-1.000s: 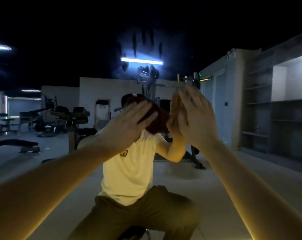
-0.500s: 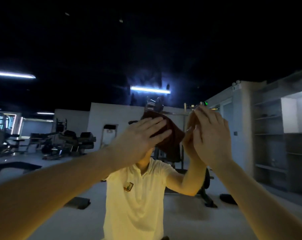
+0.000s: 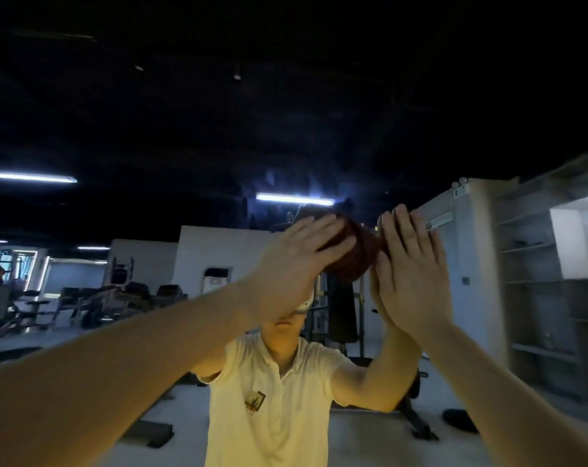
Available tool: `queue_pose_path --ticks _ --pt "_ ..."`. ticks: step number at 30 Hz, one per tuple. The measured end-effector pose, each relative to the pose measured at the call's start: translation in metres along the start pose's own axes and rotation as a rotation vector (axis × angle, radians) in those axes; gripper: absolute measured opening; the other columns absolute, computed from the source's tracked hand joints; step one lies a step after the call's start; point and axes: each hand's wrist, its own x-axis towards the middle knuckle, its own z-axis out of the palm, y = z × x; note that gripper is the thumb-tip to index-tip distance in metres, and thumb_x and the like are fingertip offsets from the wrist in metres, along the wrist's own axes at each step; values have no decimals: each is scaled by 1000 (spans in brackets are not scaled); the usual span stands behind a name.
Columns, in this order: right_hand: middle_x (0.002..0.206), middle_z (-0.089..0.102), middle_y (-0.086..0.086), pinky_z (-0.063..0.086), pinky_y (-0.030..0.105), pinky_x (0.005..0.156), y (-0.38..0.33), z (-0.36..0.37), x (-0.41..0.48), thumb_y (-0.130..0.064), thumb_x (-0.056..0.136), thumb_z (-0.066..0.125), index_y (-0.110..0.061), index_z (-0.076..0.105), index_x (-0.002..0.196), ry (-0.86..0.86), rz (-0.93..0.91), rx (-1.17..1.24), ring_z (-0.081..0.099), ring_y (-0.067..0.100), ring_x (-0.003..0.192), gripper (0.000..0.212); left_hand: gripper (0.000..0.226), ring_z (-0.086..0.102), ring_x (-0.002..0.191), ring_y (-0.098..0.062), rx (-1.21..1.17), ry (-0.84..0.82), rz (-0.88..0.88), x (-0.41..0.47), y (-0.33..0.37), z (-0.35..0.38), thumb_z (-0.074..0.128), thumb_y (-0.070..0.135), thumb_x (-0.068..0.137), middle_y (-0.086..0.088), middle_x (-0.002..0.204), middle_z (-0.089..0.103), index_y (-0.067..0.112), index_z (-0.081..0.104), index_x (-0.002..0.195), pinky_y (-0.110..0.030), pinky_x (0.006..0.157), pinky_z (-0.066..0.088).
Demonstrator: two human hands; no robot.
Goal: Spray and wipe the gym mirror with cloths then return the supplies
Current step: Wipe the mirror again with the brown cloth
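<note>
Dark red cloth (image 3: pixel 355 261) sits bunched against the gym mirror (image 3: pixel 286 112), pressed there by the left hand (image 3: pixel 294 267) with straight fingers. Just beside the cloth's edge, the right hand (image 3: pixel 410 267) rests flat on the glass, fingers extended and holding nothing.

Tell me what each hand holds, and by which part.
Left hand presses the dark red cloth to the mirror, straight fingers over its left side. Right hand lies flat, holding nothing.

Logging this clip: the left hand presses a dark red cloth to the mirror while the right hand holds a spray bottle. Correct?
No: the head view shows the right hand empty, fingers straight against the mirror. The left hand presses the dark red cloth.
</note>
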Motion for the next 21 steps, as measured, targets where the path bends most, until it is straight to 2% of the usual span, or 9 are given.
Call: queue_pose_path --ticks 2,3,6,8,10,13,16,18,21 --pt "172 13 8 14 55 127 0 3 -3 -39 110 16 -16 16 164 -4 12 -16 5 24 160 59 87 18 155 -21 80 -55 122 -4 -35 -20 79 12 84 -5 167 33 30 37 158 -48 127 12" --pt "172 12 8 15 55 127 0 5 -3 -39 110 16 -16 15 164 -1 16 -30 4 24 160 59 83 23 156 -25 106 -41 84 5 -58 -30 76 14 87 -5 167 32 29 37 159 -47 127 16" --pt "173 9 8 14 55 127 2 12 -4 -39 110 14 -16 12 165 -12 14 -44 3 24 160 60 70 27 155 -33 111 99 -282 41 -111 -53 64 16 97 -11 168 31 23 35 161 -45 129 16" --pt "173 9 8 13 55 127 2 14 -5 -40 110 13 -16 13 165 -8 16 -46 3 25 160 60 68 23 157 -32 89 182 -473 59 -100 -43 59 13 99 -15 168 28 19 34 161 -46 130 13" --pt "173 8 8 12 55 127 1 14 -6 -40 110 11 -16 12 165 -12 16 -41 2 24 160 60 72 20 158 -30 21 182 -434 63 -60 -20 59 5 95 -14 169 26 18 34 161 -45 131 9" --pt "172 12 9 12 54 127 -3 7 -5 -40 110 11 -13 18 164 -18 33 1 5 25 160 61 76 12 160 -24 -63 64 -162 53 -8 0 58 5 95 -8 172 19 25 30 162 -41 130 -1" --pt "171 16 10 14 54 127 -6 1 -4 -39 109 14 -12 22 163 -14 38 29 8 26 160 61 80 4 159 -20 55 -19 -11 24 -20 -7 61 12 98 -7 172 16 32 18 162 -45 130 1" --pt "172 14 9 14 55 127 -3 5 -5 -40 109 12 -14 18 164 -12 34 10 7 26 160 61 84 -1 158 -18 93 -16 -97 -6 -47 -18 61 17 98 -5 173 12 36 8 160 -43 129 -2" --pt "174 4 8 16 57 126 -2 14 -7 -39 109 14 -17 8 166 -30 53 -21 3 26 160 61 82 13 159 -24 109 95 -343 -61 -92 -42 64 16 96 -8 172 21 31 17 162 -45 129 5"
